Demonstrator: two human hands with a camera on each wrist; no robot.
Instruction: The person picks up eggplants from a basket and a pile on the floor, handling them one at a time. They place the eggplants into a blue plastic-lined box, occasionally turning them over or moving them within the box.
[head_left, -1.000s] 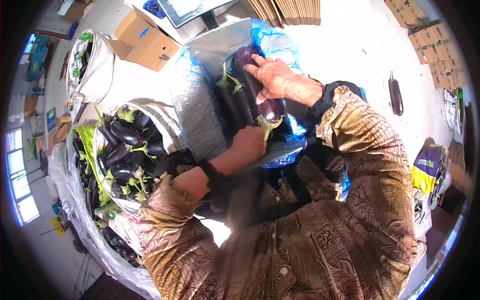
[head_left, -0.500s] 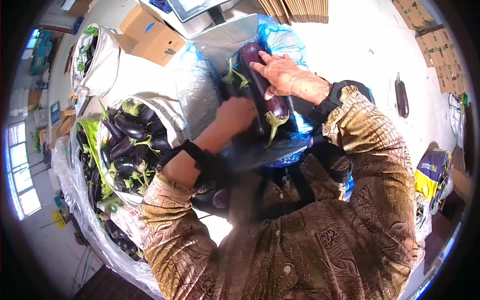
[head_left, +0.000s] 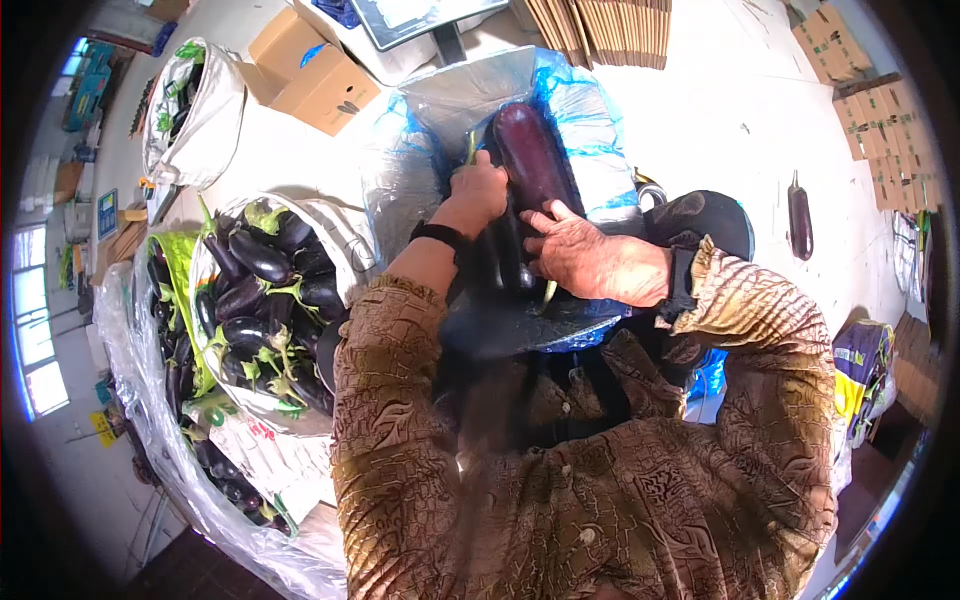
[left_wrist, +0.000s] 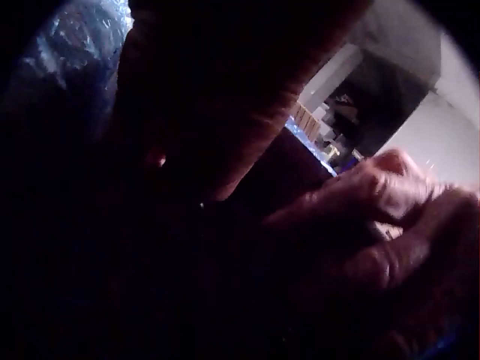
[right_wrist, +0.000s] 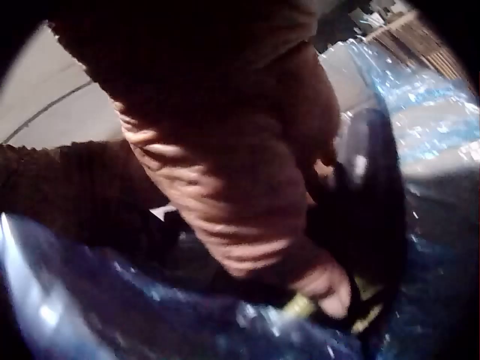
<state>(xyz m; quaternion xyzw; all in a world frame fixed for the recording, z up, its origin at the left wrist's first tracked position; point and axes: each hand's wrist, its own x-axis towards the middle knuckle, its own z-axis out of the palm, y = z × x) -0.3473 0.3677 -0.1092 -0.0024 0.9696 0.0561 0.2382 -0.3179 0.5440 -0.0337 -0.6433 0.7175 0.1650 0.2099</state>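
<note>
A large purple eggplant (head_left: pixel 530 155) lies lengthwise on top of darker eggplants (head_left: pixel 500 250) inside a plastic-lined box (head_left: pixel 410 190). My right hand (head_left: pixel 598 262) grips its near, stem end. In the right wrist view the thumb (right_wrist: pixel 330 292) lies beside a pale green stem (right_wrist: pixel 300 306), with the fingers on the other side. My left hand (head_left: pixel 478 190) is bent down among the darker eggplants, left of the large one, right at a green stem (head_left: pixel 471 148). Its fingertips are hidden, and the left wrist view is very dark, so I cannot tell whether it holds an eggplant.
Blue plastic film (head_left: pixel 585 120) hangs over the box's edges. On the left stands a white sack (head_left: pixel 345 245) full of eggplants, with another sack (head_left: pixel 215 130) behind it. A small cardboard box (head_left: pixel 310 80) stands at the back. One eggplant (head_left: pixel 800 220) lies apart on the right.
My right hand has slid down the large eggplant from its middle to the stem end. My left hand has moved farther into the box, up to the green stem.
</note>
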